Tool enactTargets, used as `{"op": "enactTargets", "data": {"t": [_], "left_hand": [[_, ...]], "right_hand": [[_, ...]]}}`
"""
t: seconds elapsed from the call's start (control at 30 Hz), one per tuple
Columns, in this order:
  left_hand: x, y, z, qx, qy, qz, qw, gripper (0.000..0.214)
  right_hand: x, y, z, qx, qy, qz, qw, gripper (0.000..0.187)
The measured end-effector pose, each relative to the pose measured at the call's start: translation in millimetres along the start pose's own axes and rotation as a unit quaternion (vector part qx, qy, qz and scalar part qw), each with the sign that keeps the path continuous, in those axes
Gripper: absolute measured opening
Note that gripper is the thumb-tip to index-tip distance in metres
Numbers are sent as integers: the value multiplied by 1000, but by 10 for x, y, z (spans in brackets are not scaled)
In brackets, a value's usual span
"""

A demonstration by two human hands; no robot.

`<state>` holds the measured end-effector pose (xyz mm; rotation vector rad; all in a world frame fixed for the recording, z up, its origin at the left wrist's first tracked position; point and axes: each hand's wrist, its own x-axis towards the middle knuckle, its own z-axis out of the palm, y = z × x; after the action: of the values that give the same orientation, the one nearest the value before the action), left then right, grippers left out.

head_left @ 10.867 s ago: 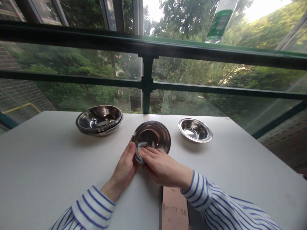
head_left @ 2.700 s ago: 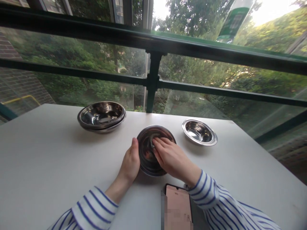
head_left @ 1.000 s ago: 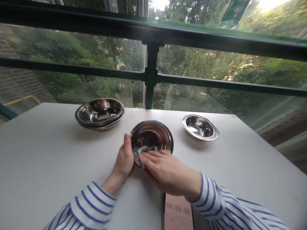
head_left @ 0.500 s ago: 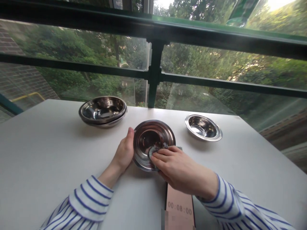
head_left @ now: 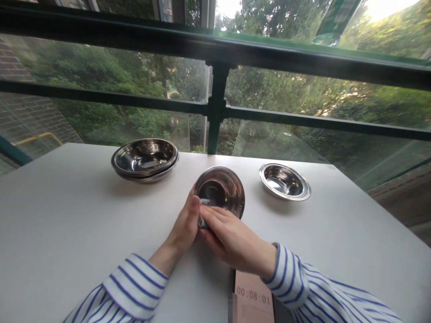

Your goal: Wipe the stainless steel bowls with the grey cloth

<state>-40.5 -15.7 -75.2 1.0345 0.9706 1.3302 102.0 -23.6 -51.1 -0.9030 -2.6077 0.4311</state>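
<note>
A shiny steel bowl (head_left: 225,188) stands tilted up toward me in the middle of the white table (head_left: 67,224). My left hand (head_left: 184,229) grips its left rim, thumb on the edge. My right hand (head_left: 229,240) presses a small grey cloth (head_left: 203,211) against the bowl's near inside, fingers closed over it. Most of the cloth is hidden under my fingers.
A stack of steel bowls (head_left: 145,158) sits at the back left; a single steel bowl (head_left: 284,181) sits at the back right. A phone showing a timer (head_left: 253,299) lies by my right wrist. A dark railing with glass (head_left: 215,107) runs behind the table.
The bowl has tipped up more steeply and shifted slightly away. My right hand with the cloth slid from the bowl's right side to its near left, close to my left thumb.
</note>
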Motion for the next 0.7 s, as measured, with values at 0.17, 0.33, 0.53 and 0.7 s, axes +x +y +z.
{"op": "enactTargets", "data": {"t": [0.17,0.33,0.53,0.7], "left_hand": [[23,-67,-62,92,28,30,995,65],[78,-68,-84,60,50,37,996,69],[73,-119,-69,19,65,-4,998,73],[72,-114,-83,10,73,10,997,71]], "right_hand": [[-32,0,9,-19,-33,-6,999,45],[-103,15,-168,-95,-87,4,992,38],[14,-8,-160,-14,-82,-23,996,41],[-2,33,-251,-25,-118,-34,992,25]]}}
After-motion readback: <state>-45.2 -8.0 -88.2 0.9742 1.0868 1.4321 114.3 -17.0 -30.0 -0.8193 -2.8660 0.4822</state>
